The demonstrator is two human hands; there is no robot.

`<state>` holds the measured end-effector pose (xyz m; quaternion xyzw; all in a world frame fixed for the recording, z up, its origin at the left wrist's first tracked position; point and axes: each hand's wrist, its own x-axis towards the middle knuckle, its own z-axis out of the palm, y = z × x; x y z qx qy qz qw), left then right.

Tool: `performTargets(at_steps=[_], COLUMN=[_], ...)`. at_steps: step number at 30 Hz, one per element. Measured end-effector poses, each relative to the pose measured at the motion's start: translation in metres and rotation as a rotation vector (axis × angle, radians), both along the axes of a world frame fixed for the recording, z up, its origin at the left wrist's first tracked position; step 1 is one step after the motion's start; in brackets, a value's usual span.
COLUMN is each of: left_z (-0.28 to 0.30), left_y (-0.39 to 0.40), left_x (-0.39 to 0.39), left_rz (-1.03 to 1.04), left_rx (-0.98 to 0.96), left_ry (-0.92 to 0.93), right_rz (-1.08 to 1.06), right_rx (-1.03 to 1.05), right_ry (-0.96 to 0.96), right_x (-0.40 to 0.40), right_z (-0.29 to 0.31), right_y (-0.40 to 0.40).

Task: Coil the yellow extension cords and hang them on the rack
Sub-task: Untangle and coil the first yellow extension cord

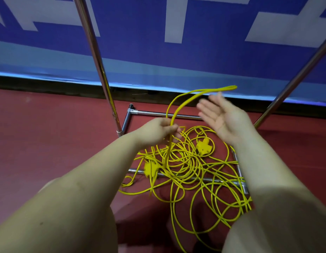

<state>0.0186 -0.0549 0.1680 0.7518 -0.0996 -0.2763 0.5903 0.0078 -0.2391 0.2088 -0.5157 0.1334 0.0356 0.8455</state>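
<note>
A tangled heap of yellow extension cords point(191, 172) lies on the red floor, spread over the base bars of a chrome rack point(169, 115). Two yellow socket blocks show in the heap, one point(204, 146) to the right and one point(149, 168) to the left. My left hand point(158, 133) grips a doubled strand of cord; from it a long narrow loop point(193, 96) arcs up and to the right. My right hand point(220, 115) is open, palm up, fingers spread, just below the loop's far end and not touching it.
Two chrome uprights of the rack rise at the left point(96, 57) and the right point(293, 83). A blue and white banner point(158, 52) hangs along the wall behind. Red floor point(49, 134) lies bare to the left of the rack.
</note>
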Motion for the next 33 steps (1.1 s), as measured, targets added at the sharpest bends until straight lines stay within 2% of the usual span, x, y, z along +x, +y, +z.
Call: performTargets(at_steps=[3, 5, 7, 10, 11, 13, 16, 18, 22, 26, 27, 29, 30, 33], left_z=[0.011, 0.014, 0.017, 0.021, 0.021, 0.017, 0.003, -0.003, -0.004, -0.008, -0.008, -0.005, 0.0, 0.014], left_y=[-0.003, -0.001, 0.001, 0.003, 0.003, 0.003, 0.002, -0.001, -0.001, 0.002, 0.002, 0.003, 0.002, 0.001], left_x=[0.003, 0.007, 0.01, 0.013, 0.013, 0.011, 0.003, -0.002, 0.0, 0.002, 0.002, 0.003, 0.003, 0.004], left_rz=[0.241, 0.373, 0.463, 0.531, 0.503, 0.375, 0.032, -0.12, -0.128, -0.098, -0.087, -0.005, 0.048, 0.209], left_rx=[-0.302, -0.439, -0.552, -0.639, -0.64, -0.54, -0.105, 0.048, 0.193, 0.314, 0.306, 0.165, 0.048, -0.294], left_ry=[0.078, 0.107, 0.146, 0.153, 0.14, 0.098, -0.063, -0.153, -0.292, -0.312, -0.303, -0.242, -0.188, -0.054], right_rz=[0.425, 0.701, 0.706, 0.545, 0.505, 0.409, 0.237, 0.162, -0.001, -0.09, -0.09, -0.045, 0.002, 0.275], right_rx=[-0.676, -0.996, -1.077, -1.177, -1.168, -1.012, -0.707, -0.577, -0.296, -0.076, -0.061, -0.088, -0.165, -0.587], right_ry=[0.048, 0.015, -0.07, -0.169, -0.191, -0.197, -0.153, -0.125, -0.119, -0.139, -0.152, -0.171, -0.175, -0.157], right_x=[-0.01, -0.017, -0.018, -0.016, -0.014, -0.011, -0.009, -0.011, -0.01, -0.009, -0.008, -0.006, -0.005, -0.011], right_z=[-0.021, -0.033, -0.04, -0.04, -0.039, -0.031, -0.012, -0.002, 0.006, 0.01, 0.01, 0.008, 0.005, -0.011], right_y=[0.009, 0.019, 0.026, 0.029, 0.028, 0.027, 0.023, 0.019, 0.011, 0.005, 0.004, 0.005, 0.006, 0.016])
